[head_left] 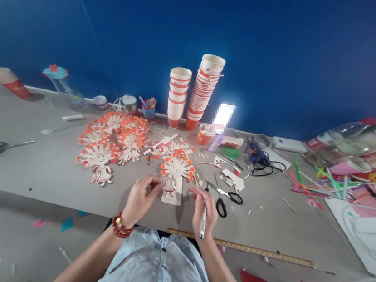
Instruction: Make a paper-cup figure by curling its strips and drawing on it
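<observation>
A paper figure (pixel 169 188) lies on the table between my hands, with a drawn dress on its white lower strip and a fringed cup-base head (pixel 177 168) tipped in orange. My left hand (pixel 139 199) is beside its left edge, fingers bent and slightly apart, holding nothing; whether the fingertips touch the paper is unclear. To the figure's right, my right hand (pixel 207 214) is closed around a pen (pixel 203 223), its fingertips apart from the paper. Black-handled scissors (pixel 227 194) lie just beyond that hand. Several similar fringed paper figures (pixel 101 160) overlap in a pile at left.
Two tall stacks of paper cups (pixel 177 96) (pixel 203 92) stand at the back. Paper scraps (pixel 170 147) lie before them. Another pair of scissors (pixel 2 148) rests far left. A dark cable (pixel 265 164), plastic bottles (pixel 338 132) and coloured sticks (pixel 338 184) are at right.
</observation>
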`<action>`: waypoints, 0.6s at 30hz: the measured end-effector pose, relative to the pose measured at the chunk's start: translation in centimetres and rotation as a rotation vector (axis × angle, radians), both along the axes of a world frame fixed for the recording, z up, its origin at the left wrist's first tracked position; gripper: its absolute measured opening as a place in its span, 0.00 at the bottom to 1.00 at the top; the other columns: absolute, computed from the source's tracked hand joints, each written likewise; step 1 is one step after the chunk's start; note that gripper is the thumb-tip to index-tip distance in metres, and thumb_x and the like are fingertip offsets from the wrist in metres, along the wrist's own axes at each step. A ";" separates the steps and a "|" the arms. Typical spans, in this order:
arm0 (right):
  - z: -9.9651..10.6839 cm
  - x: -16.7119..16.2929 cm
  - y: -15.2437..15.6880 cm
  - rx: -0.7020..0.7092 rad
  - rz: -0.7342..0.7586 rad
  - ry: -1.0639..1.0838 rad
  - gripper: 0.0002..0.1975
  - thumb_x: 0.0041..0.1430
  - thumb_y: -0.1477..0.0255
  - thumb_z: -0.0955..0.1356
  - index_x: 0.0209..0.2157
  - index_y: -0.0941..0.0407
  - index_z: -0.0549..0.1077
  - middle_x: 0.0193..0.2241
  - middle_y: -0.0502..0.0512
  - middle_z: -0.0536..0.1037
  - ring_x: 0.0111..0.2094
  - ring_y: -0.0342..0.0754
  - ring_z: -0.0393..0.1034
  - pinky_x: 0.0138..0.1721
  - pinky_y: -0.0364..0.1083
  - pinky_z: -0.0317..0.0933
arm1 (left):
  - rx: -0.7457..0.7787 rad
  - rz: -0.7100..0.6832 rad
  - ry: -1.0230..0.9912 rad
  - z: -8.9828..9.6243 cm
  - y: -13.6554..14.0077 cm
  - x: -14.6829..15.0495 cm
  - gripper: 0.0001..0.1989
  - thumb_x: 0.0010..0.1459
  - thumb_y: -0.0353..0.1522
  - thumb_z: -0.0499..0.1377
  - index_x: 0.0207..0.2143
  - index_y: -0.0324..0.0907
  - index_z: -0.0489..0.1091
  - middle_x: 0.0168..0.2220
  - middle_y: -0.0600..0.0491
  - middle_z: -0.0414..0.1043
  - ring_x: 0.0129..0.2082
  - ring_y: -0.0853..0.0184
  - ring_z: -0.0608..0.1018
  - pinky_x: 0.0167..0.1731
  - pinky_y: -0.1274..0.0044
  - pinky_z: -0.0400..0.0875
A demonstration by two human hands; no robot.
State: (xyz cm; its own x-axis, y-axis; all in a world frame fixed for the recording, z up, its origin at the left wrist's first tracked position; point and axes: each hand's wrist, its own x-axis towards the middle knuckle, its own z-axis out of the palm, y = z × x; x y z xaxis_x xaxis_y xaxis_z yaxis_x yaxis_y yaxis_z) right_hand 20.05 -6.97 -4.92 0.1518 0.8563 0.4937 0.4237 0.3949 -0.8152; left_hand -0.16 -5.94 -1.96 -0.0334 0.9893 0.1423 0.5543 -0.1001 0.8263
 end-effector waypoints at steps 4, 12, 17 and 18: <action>0.4 0.2 0.0 -0.037 -0.093 0.180 0.11 0.68 0.69 0.60 0.44 0.54 0.71 0.37 0.56 0.80 0.30 0.48 0.72 0.35 0.49 0.67 | -0.085 0.176 -0.158 0.7 0.0 -3.9 0.14 0.58 0.43 0.59 0.31 0.42 0.71 0.28 0.56 0.73 0.30 0.69 0.74 0.31 0.80 0.65; -0.5 0.3 0.2 -0.017 0.024 0.024 0.09 0.65 0.72 0.63 0.46 0.53 0.70 0.38 0.56 0.80 0.36 0.50 0.74 0.38 0.48 0.68 | -0.168 0.114 -0.178 -0.6 0.8 -5.6 0.16 0.55 0.45 0.60 0.28 0.41 0.71 0.26 0.56 0.73 0.27 0.70 0.72 0.29 0.81 0.64; -0.1 0.7 -0.1 0.022 0.106 -0.191 0.13 0.62 0.74 0.66 0.49 0.52 0.68 0.41 0.57 0.79 0.35 0.48 0.74 0.40 0.49 0.68 | -0.178 0.108 -0.198 -0.8 1.2 -6.0 0.18 0.56 0.47 0.58 0.30 0.40 0.71 0.27 0.55 0.74 0.28 0.68 0.73 0.30 0.81 0.65; 0.0 0.7 -0.1 0.039 0.153 -0.253 0.15 0.61 0.73 0.66 0.51 0.52 0.67 0.43 0.57 0.78 0.37 0.49 0.74 0.43 0.51 0.67 | -0.180 0.107 -0.195 -0.8 1.3 -6.1 0.18 0.56 0.47 0.58 0.30 0.40 0.71 0.27 0.55 0.73 0.29 0.68 0.73 0.30 0.81 0.65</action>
